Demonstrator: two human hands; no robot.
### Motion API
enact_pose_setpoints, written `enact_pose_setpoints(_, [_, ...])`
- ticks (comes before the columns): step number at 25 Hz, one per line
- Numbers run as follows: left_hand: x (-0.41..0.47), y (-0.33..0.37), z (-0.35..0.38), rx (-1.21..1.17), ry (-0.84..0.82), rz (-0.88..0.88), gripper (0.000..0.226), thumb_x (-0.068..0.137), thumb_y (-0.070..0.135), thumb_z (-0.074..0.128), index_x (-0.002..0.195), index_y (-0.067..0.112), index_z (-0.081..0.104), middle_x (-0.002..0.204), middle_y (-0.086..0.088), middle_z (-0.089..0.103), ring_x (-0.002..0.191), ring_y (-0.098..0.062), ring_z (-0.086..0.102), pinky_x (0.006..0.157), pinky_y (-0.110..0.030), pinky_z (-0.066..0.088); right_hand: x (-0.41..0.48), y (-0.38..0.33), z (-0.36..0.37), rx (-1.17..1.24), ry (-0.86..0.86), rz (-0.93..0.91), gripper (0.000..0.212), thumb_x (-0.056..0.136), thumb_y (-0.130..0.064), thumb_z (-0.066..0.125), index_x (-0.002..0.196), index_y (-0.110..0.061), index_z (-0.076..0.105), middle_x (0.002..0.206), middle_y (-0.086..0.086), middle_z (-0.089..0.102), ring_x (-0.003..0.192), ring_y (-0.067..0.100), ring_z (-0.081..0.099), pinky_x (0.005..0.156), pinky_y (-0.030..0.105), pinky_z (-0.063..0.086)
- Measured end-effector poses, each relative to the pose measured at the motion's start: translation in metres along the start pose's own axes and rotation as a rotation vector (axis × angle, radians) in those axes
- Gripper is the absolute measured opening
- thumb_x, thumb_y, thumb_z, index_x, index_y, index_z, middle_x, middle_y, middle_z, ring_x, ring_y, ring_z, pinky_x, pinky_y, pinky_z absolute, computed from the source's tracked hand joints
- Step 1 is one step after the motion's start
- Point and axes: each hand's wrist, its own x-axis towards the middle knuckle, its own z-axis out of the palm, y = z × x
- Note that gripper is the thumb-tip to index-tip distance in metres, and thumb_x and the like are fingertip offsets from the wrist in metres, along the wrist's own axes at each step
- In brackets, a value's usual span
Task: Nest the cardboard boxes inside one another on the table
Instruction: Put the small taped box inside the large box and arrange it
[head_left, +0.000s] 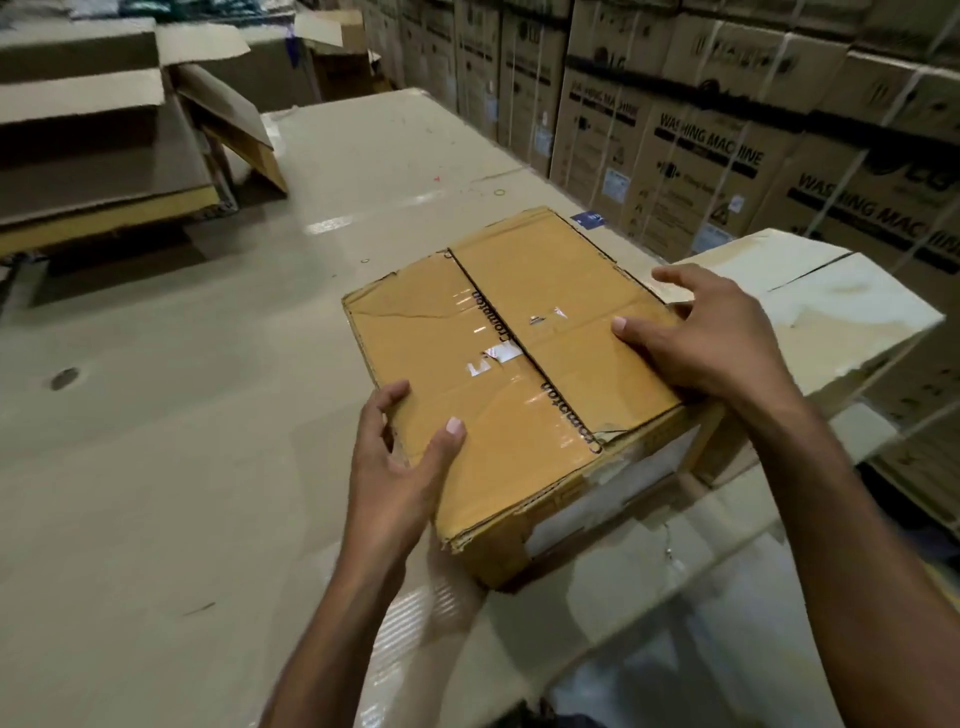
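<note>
Head view: looks down over 2 bare forearms onto a wide beige tabletop in a storeroom.
Far left: open cardboard boxes with raised flaps sit at the back left corner, well apart from the hands.
Tabletop mark: 1 dark round spot shows on the left part of the surface.
Left hand: grasps the near left edge of the brown box, with the thumb flat on the top and the fingers curled round the left side.
Brown box: lies closed in the right half of the tabletop, close to its right edge and between the 2 hands. Its 2 top flaps meet at a dark seam with black print along it, glossy tape covers the top, and a white label shows on the near side face. The underside is hidden, so whether it rests fully on the surface cannot be told.
Right hand: lies released on the right edge of the brown box, with the thumb flat on the top and the fingers spread, nearly straight.
Pale box: closed, just beside the brown box on its right, partly under the right hand's fingers.
Right background: stacked cartons printed "WASHING MACHINE" stand in a row past the tabletop's far right edge.
</note>
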Motion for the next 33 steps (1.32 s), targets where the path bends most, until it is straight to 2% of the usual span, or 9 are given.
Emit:
enact_pose_setpoints(2, [-0.002, -0.002, -0.021, -0.059, 0.018, -0.039, 0.068, 0.087, 0.034, 0.079, 0.141, 0.046, 0.04, 0.14, 0.017, 0.048, 0.119, 0.001, 0.055, 0.085, -0.026, 0.055, -0.007, -0.005, -0.008, 0.108, -0.092, 0.003, 0.074, 0.081, -0.049, 0.083, 0.146, -0.03, 0.056, 0.144, -0.005, 0.06, 0.113, 0.012, 0.056, 0.101, 0.036, 0.047])
enact_pose_setpoints(5, [-0.003, -0.009, -0.04, -0.136, 0.031, -0.142, 0.078, 0.089, 0.036, 0.076, 0.155, 0.036, 0.033, 0.152, 0.004, 0.05, 0.128, -0.018, 0.058, 0.087, -0.031, 0.054, -0.026, -0.012, -0.004, 0.159, -0.15, -0.016, 0.07, 0.083, -0.048, 0.081, 0.146, -0.033, 0.056, 0.145, -0.004, 0.058, 0.122, 0.014, 0.055, 0.101, 0.036, 0.045])
enact_pose_setpoints(10, [-0.011, -0.011, -0.059, -0.134, -0.043, -0.133, 0.051, 0.096, 0.035, 0.071, 0.142, 0.034, 0.051, 0.131, 0.007, 0.067, 0.111, -0.015, 0.07, 0.074, -0.024, 0.058, -0.075, -0.029, -0.002, 0.249, -0.177, 0.017, 0.082, 0.079, -0.045, 0.086, 0.151, -0.034, 0.048, 0.153, -0.004, 0.05, 0.124, 0.008, 0.046, 0.099, 0.031, 0.038])
enact_pose_setpoints(13, [-0.018, -0.007, -0.094, -0.125, -0.054, -0.11, 0.059, 0.09, 0.032, 0.077, 0.143, 0.033, 0.051, 0.123, 0.011, 0.067, 0.106, -0.014, 0.07, 0.073, -0.025, 0.06, -0.118, -0.041, 0.008, 0.284, -0.145, 0.067, 0.096, 0.071, -0.049, 0.089, 0.154, -0.032, 0.044, 0.153, -0.002, 0.05, 0.119, 0.009, 0.048, 0.099, 0.032, 0.041])
enact_pose_setpoints(18, [-0.021, -0.009, -0.168, -0.08, -0.063, -0.048, 0.084, 0.077, 0.035, 0.088, 0.15, 0.035, 0.047, 0.131, 0.009, 0.063, 0.111, -0.016, 0.068, 0.078, -0.031, 0.057, -0.187, -0.051, 0.054, 0.575, -0.222, 0.146, 0.068, 0.08, -0.022, 0.087, 0.136, -0.037, 0.051, 0.11, -0.027, 0.059, 0.083, -0.022, 0.062, 0.066, 0.001, 0.046])
enact_pose_setpoints(23, [-0.019, -0.014, -0.192, -0.074, -0.164, -0.115, 0.076, 0.081, 0.036, 0.078, 0.15, 0.042, 0.047, 0.135, 0.01, 0.066, 0.115, -0.016, 0.069, 0.08, -0.029, 0.055, -0.203, -0.051, 0.092, 0.703, -0.279, 0.24, 0.076, 0.082, -0.04, 0.084, 0.147, -0.031, 0.046, 0.126, -0.019, 0.059, 0.105, -0.003, 0.063, 0.076, 0.016, 0.053])
enact_pose_setpoints(27, [-0.018, -0.01, -0.194, -0.012, -0.194, -0.21, 0.065, 0.093, 0.042, 0.071, 0.152, 0.043, 0.043, 0.133, 0.004, 0.066, 0.114, -0.023, 0.068, 0.077, -0.036, 0.056, -0.194, -0.055, 0.092, 0.683, -0.328, 0.288, 0.07, 0.077, -0.049, 0.084, 0.135, -0.022, 0.054, 0.118, -0.007, 0.069, 0.105, 0.013, 0.068, 0.087, 0.033, 0.055])
enact_pose_setpoints(30, [-0.035, -0.01, -0.191, -0.039, -0.149, -0.26, 0.073, 0.085, 0.045, 0.078, 0.149, 0.031, 0.046, 0.129, -0.003, 0.069, 0.111, -0.025, 0.07, 0.074, -0.035, 0.056, -0.199, -0.057, 0.088, 0.682, -0.334, 0.228, 0.063, 0.082, -0.046, 0.082, 0.134, -0.022, 0.055, 0.112, -0.009, 0.068, 0.099, 0.01, 0.067, 0.075, 0.028, 0.051])
enact_pose_setpoints(33, [-0.052, -0.004, -0.194, -0.008, -0.131, -0.183, 0.097, 0.066, 0.051, 0.09, 0.15, 0.031, 0.046, 0.13, -0.001, 0.068, 0.114, -0.024, 0.069, 0.083, -0.037, 0.057, -0.205, -0.052, 0.083, 0.72, -0.326, 0.17, 0.061, 0.083, -0.043, 0.082, 0.134, -0.024, 0.054, 0.114, -0.011, 0.067, 0.096, 0.005, 0.066, 0.07, 0.022, 0.049])
